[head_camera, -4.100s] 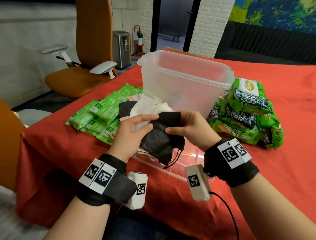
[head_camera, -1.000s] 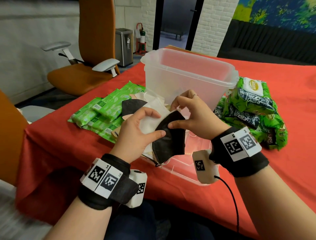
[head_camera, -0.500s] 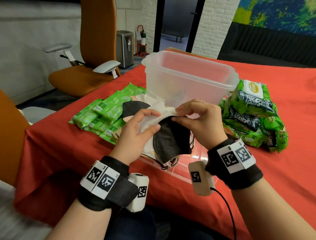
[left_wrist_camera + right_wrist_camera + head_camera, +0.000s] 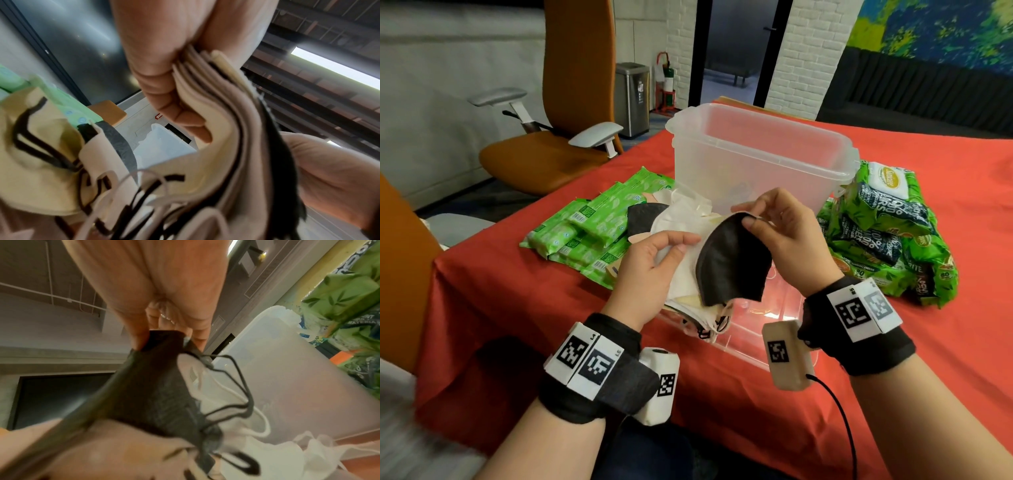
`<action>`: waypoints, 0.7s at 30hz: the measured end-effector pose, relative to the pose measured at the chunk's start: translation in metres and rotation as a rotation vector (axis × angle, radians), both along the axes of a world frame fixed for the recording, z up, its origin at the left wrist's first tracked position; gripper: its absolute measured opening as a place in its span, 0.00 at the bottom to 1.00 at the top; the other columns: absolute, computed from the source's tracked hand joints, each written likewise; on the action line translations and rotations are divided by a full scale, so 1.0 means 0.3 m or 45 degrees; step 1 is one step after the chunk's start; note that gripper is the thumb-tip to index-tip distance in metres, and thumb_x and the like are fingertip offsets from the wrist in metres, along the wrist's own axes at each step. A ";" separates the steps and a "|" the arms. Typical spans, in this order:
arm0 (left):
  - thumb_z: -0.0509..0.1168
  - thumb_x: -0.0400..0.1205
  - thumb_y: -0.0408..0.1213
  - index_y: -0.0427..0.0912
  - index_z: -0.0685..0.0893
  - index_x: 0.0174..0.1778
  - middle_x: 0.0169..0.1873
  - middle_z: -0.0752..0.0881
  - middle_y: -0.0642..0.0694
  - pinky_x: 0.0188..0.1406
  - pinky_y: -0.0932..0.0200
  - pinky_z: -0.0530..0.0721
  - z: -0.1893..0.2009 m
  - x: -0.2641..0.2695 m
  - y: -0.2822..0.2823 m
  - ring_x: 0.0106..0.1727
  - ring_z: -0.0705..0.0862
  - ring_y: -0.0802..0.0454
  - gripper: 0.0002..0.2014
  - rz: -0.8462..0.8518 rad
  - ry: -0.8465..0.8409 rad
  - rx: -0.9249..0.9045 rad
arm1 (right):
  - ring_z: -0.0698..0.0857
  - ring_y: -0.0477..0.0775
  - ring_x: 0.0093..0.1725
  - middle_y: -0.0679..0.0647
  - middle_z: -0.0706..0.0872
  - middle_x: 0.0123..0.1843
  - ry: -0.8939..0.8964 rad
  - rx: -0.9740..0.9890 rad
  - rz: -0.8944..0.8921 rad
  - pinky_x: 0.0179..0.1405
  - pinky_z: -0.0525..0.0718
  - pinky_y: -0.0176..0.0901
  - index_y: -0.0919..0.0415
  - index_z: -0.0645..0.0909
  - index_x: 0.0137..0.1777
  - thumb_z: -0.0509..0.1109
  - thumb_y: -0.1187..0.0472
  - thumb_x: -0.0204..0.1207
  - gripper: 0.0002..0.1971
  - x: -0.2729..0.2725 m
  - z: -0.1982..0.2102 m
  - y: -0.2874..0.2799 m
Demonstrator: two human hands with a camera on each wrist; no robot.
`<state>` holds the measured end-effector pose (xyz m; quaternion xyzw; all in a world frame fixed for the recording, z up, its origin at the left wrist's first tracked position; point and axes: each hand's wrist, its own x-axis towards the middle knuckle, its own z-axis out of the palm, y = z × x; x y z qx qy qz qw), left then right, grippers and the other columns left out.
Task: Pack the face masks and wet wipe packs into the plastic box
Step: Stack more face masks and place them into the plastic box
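My left hand [image 4: 654,260] grips a stack of white and beige face masks [image 4: 685,274] above the clear lid [image 4: 774,329]; the stack's layered edges [image 4: 216,100] show between thumb and fingers. My right hand [image 4: 774,226] pinches the top corner of a black mask [image 4: 732,260] lying against the stack, seen up close as the black mask [image 4: 156,386] with ear loops hanging. Behind stands the clear plastic box [image 4: 760,157], with something pale and dark dimly showing inside. More masks [image 4: 674,212] lie left of the box. Slim green wipe packs [image 4: 592,233] lie at the left, big green wipe packs [image 4: 883,233] at the right.
A red cloth [image 4: 500,294] covers the table, its front edge near my wrists. An orange office chair [image 4: 558,130] stands beyond the left edge, a metal bin [image 4: 631,97] behind it. A dark sofa [image 4: 928,92] runs along the far right.
My right hand has slid up to the black mask's top corner and lifted it, swinging the mask more upright against the stack. My left hand has kept its grip on the stack.
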<state>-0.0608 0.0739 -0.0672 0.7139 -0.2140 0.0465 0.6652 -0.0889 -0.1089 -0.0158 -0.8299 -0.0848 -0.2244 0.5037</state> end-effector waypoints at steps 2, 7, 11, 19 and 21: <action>0.62 0.82 0.29 0.54 0.85 0.43 0.44 0.86 0.61 0.53 0.80 0.73 -0.004 0.004 0.003 0.48 0.81 0.76 0.14 0.014 0.042 0.013 | 0.77 0.37 0.30 0.41 0.80 0.29 -0.073 0.014 -0.160 0.33 0.74 0.36 0.48 0.70 0.39 0.67 0.69 0.76 0.15 -0.001 0.011 -0.012; 0.60 0.84 0.41 0.46 0.88 0.48 0.48 0.87 0.57 0.50 0.85 0.70 0.013 -0.005 -0.009 0.49 0.81 0.79 0.10 0.000 0.124 -0.017 | 0.82 0.30 0.36 0.27 0.81 0.37 -0.671 -0.029 -0.353 0.34 0.74 0.23 0.48 0.69 0.41 0.66 0.68 0.76 0.14 -0.049 0.081 0.017; 0.57 0.73 0.68 0.44 0.87 0.57 0.57 0.88 0.47 0.70 0.53 0.73 0.012 0.004 -0.013 0.63 0.83 0.53 0.33 -0.078 0.270 -0.235 | 0.87 0.42 0.44 0.48 0.89 0.41 -0.273 -0.429 0.109 0.40 0.82 0.33 0.63 0.78 0.45 0.69 0.71 0.73 0.05 -0.074 0.033 0.086; 0.60 0.79 0.46 0.28 0.78 0.35 0.32 0.73 0.42 0.40 0.55 0.70 0.008 -0.011 0.001 0.37 0.71 0.51 0.20 -0.055 0.139 -0.041 | 0.82 0.46 0.53 0.46 0.85 0.55 0.144 -0.156 0.048 0.52 0.74 0.37 0.52 0.77 0.59 0.64 0.57 0.78 0.11 -0.044 0.008 0.068; 0.59 0.77 0.52 0.24 0.76 0.38 0.32 0.73 0.43 0.40 0.55 0.69 0.013 -0.017 -0.002 0.38 0.70 0.52 0.27 -0.068 0.090 0.025 | 0.76 0.44 0.56 0.46 0.78 0.59 0.225 -0.297 -0.092 0.46 0.71 0.32 0.55 0.75 0.67 0.67 0.56 0.78 0.17 -0.014 0.012 0.058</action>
